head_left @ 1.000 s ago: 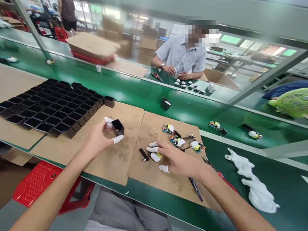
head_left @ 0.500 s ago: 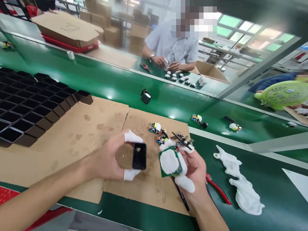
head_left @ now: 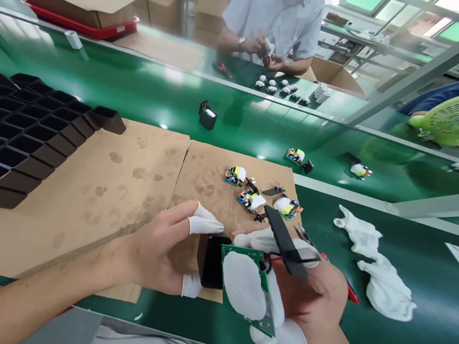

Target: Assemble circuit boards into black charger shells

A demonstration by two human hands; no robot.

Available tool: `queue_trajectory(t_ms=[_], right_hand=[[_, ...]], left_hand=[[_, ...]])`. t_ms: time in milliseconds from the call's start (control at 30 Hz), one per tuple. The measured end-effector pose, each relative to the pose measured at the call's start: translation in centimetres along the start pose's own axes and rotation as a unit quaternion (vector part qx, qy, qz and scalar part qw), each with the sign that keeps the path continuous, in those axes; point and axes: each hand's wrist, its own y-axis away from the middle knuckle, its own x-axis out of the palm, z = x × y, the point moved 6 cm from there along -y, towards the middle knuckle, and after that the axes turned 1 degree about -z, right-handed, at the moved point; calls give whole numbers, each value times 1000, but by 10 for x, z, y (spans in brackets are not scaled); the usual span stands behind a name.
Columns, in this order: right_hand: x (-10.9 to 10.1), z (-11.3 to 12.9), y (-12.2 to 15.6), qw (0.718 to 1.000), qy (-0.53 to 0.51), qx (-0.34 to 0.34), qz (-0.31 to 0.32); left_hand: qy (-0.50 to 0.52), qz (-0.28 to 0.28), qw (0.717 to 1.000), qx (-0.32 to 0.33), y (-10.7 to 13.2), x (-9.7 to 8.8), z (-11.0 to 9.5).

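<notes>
My left hand (head_left: 161,258), with white finger cots, grips a small black plastic housing (head_left: 210,262) low in the middle of the view. My right hand (head_left: 304,296) holds a green circuit board (head_left: 263,306) with a white pad on it, and a black flat lid (head_left: 285,241) hangs from it by thin wires. The board's edge sits right against the housing's open mouth. Both hands hover above the near edge of a cardboard sheet (head_left: 201,177). Three more small circuit boards (head_left: 251,198) lie on that cardboard just beyond my hands.
Rows of black housings (head_left: 39,134) fill the left. A lone black housing (head_left: 207,116) and loose boards (head_left: 296,155) lie on the green conveyor belt (head_left: 150,105). White gloves (head_left: 380,272) rest at right, red-handled pliers (head_left: 353,296) beside my right hand. A person across the belt handles small white parts.
My hands have come together and nearer to me: the board now meets the housing's opening. Before that my right hand picked the board up off the cardboard.
</notes>
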Motion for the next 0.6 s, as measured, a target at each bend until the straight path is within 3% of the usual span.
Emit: queue_trajectory(t_ms=[100,600], right_hand=[[3,3,-5,999,-32,-20,16],[9,6,-10,999,15,-12,50]], left_hand=[[-7,14,1000,-13,0,1,0],[-27,28,999,-23,5,-1,1]])
